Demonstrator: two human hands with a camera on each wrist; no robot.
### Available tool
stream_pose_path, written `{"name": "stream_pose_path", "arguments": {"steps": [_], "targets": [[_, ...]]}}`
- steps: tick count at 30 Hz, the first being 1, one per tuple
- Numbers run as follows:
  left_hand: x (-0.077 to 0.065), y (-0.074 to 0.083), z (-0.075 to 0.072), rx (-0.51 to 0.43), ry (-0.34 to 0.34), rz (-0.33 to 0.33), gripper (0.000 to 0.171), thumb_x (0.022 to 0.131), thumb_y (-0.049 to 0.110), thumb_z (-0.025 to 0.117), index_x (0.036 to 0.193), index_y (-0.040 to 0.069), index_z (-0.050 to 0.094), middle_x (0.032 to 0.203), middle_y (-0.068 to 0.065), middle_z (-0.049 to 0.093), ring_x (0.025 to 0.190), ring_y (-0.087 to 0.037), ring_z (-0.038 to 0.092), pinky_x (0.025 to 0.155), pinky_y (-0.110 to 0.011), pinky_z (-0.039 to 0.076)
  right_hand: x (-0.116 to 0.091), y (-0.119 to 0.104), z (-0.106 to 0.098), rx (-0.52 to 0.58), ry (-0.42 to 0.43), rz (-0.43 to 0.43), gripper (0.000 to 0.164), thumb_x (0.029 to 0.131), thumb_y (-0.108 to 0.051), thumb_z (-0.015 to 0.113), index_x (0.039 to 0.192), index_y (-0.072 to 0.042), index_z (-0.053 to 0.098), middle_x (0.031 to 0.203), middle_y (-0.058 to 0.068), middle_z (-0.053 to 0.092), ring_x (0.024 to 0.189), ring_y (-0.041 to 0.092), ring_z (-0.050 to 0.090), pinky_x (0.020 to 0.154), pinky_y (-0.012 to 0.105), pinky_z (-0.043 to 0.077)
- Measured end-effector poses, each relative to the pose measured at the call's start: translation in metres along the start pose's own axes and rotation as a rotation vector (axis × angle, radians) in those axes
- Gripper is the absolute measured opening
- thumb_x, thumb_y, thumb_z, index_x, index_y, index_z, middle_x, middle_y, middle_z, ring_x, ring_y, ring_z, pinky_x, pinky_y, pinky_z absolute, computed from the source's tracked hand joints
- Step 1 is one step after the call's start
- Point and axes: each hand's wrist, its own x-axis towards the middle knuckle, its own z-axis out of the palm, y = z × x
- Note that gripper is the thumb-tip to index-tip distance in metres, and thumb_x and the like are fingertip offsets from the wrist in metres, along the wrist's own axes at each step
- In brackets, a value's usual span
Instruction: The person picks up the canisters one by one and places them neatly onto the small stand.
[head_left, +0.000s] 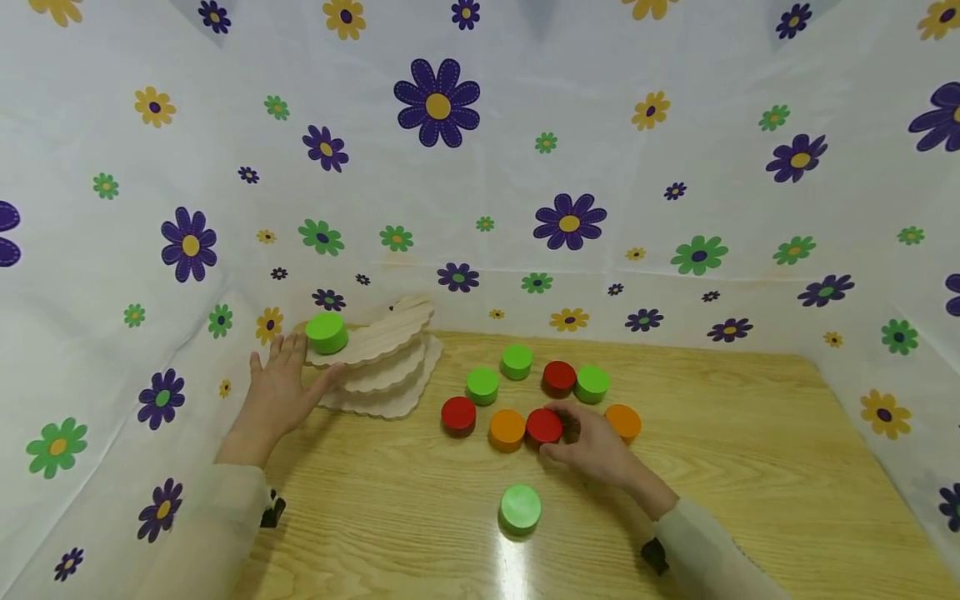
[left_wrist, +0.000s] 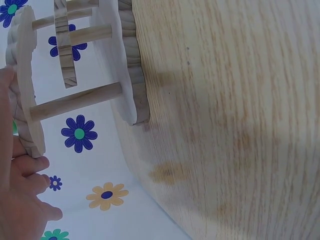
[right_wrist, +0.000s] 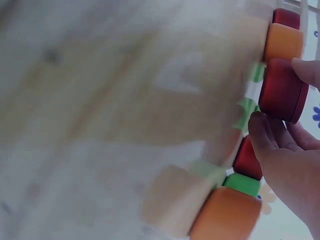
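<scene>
A pale wooden tiered stand (head_left: 382, 358) with scalloped edges and a bird-like head on its top tier stands at the left; dowels (left_wrist: 77, 102) join its tiers. A green round block (head_left: 326, 333) sits on the top tier. My left hand (head_left: 281, 392) holds the tier's rounded left end, fingers at the far side, thumb at the front edge. On the right, my right hand (head_left: 596, 446) pinches a red round block (right_wrist: 282, 92) from the side, between thumb and fingers. That block is right beside an orange one (head_left: 507, 430) in the head view.
Several more round blocks lie around the right hand: a red one (head_left: 458, 415), a green one (head_left: 482, 385), another orange one (head_left: 623, 423). A lone green block (head_left: 520, 509) lies nearer the front. A flowered white cloth (head_left: 495, 167) walls the wooden table (head_left: 750, 467) at back and sides.
</scene>
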Motion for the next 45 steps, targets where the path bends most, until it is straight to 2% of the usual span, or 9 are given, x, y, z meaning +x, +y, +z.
{"name": "stream_pose_path", "arguments": {"steps": [3, 8, 18, 26, 34, 43, 45], "targets": [[-0.001, 0.000, -0.001, 0.000, -0.004, -0.004, 0.103, 0.105, 0.070, 0.042, 0.163, -0.012, 0.018, 0.170, -0.036, 0.015, 0.157, -0.060, 0.008, 0.120, -0.084, 0.002, 0.002, -0.005, -0.004, 0.034, -0.006, -0.003, 0.064, 0.088, -0.018, 0.085, 0.145, -0.003, 0.058, 0.141, 0.017, 0.067, 0.124, 0.032, 0.067, 0.109, 0.050, 0.055], [0.000, 0.001, -0.001, 0.005, -0.010, -0.004, 0.104, 0.105, 0.071, 0.041, 0.162, -0.013, 0.019, 0.170, -0.035, 0.014, 0.158, -0.059, 0.008, 0.120, -0.083, 0.002, 0.006, -0.016, -0.013, 0.056, 0.012, -0.047, 0.061, 0.089, -0.018, 0.085, 0.142, -0.003, 0.059, 0.137, 0.019, 0.068, 0.121, 0.036, 0.068, 0.108, 0.052, 0.055], [0.000, 0.001, -0.002, 0.013, -0.017, -0.003, 0.104, 0.104, 0.071, 0.040, 0.162, -0.013, 0.019, 0.170, -0.036, 0.014, 0.157, -0.060, 0.009, 0.120, -0.084, 0.002, 0.025, -0.043, -0.015, 0.056, 0.023, -0.131, 0.062, 0.088, -0.019, 0.086, 0.142, -0.002, 0.060, 0.131, 0.015, 0.071, 0.118, 0.031, 0.070, 0.108, 0.053, 0.055], [0.000, 0.000, -0.001, 0.004, -0.019, -0.009, 0.105, 0.104, 0.072, 0.041, 0.163, -0.012, 0.018, 0.171, -0.035, 0.014, 0.158, -0.058, 0.007, 0.120, -0.082, 0.000, 0.045, -0.071, -0.009, 0.037, 0.028, -0.173, 0.061, 0.088, -0.024, 0.085, 0.142, -0.005, 0.061, 0.128, 0.011, 0.073, 0.117, 0.029, 0.069, 0.107, 0.051, 0.056], [0.001, 0.000, -0.001, 0.007, -0.012, -0.005, 0.105, 0.104, 0.072, 0.040, 0.163, -0.012, 0.017, 0.171, -0.035, 0.014, 0.158, -0.058, 0.008, 0.120, -0.083, 0.001, 0.066, -0.097, 0.002, 0.043, 0.035, -0.166, 0.065, 0.090, -0.027, 0.083, 0.147, -0.009, 0.059, 0.137, 0.010, 0.070, 0.120, 0.029, 0.068, 0.107, 0.050, 0.056], [-0.001, 0.002, -0.002, 0.001, -0.021, -0.013, 0.105, 0.104, 0.071, 0.041, 0.163, -0.013, 0.017, 0.170, -0.037, 0.014, 0.158, -0.059, 0.008, 0.120, -0.083, 0.002, 0.097, -0.126, 0.019, 0.057, 0.073, -0.261, 0.058, 0.090, -0.020, 0.083, 0.141, -0.004, 0.061, 0.132, 0.013, 0.071, 0.116, 0.030, 0.070, 0.105, 0.049, 0.058], [0.000, 0.001, -0.002, 0.000, -0.020, -0.012, 0.105, 0.104, 0.071, 0.041, 0.163, -0.012, 0.017, 0.170, -0.036, 0.014, 0.158, -0.059, 0.008, 0.121, -0.082, 0.002, 0.102, -0.134, 0.023, 0.057, 0.078, -0.261, 0.059, 0.090, -0.019, 0.084, 0.142, -0.002, 0.060, 0.133, 0.015, 0.071, 0.116, 0.031, 0.070, 0.105, 0.049, 0.058]]}}
